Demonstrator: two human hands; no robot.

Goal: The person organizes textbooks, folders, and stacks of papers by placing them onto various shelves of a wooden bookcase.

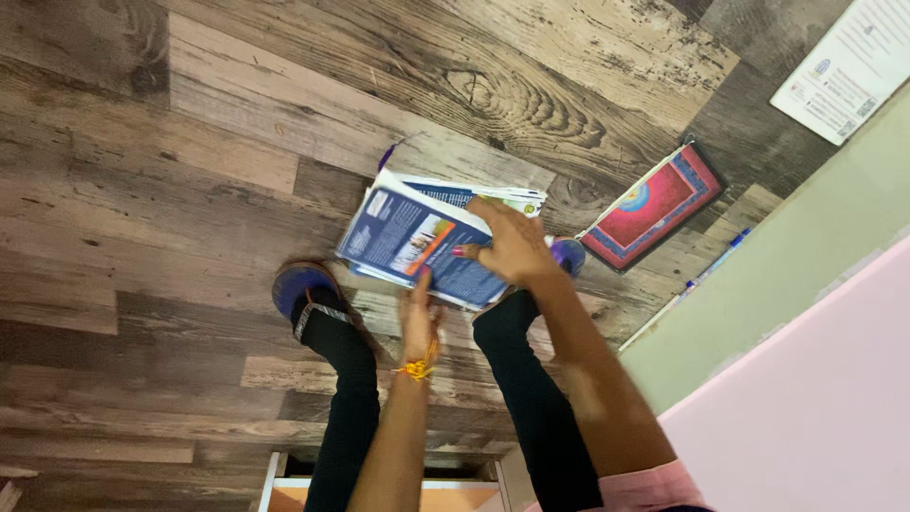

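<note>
**Grip.** The right hand (512, 245) lies flat across the top of the stack of booklets (408, 237). Its fingers are spread and curled over the far edge, clamping the stack. The left hand (418, 313) meets the stack's near edge from below. Its fingertips are at that edge, but the view does not show whether they pinch it or only prop it.

**Item location.** The stack is held off the wooden floor (190, 190), between and just ahead of the person's two feet. Its top cover is blue. Loose white pages fan out on the stack's far side.

**Step in hand, as judged.** The stack is being gathered and steadied between both hands. The fanned pages indicate it is not yet squared. Any further move calls for firm pressure from the right hand and fuller support from the left hand beneath, or the loose sheets may slip out.

**Edges and room.**
- Blue slippers (299, 284) sit just left and right of the stack.
- A red patterned book (654, 204) lies on the floor right of the stack, near but apart from it.
- A blue pen (718, 258) lies further right, along the foot of a pale green wall (806, 256).
- A white printed sheet (848, 66) lies well off to the far right.
- Left of and beyond the stack there is only floor, which offers the freest room.
</note>
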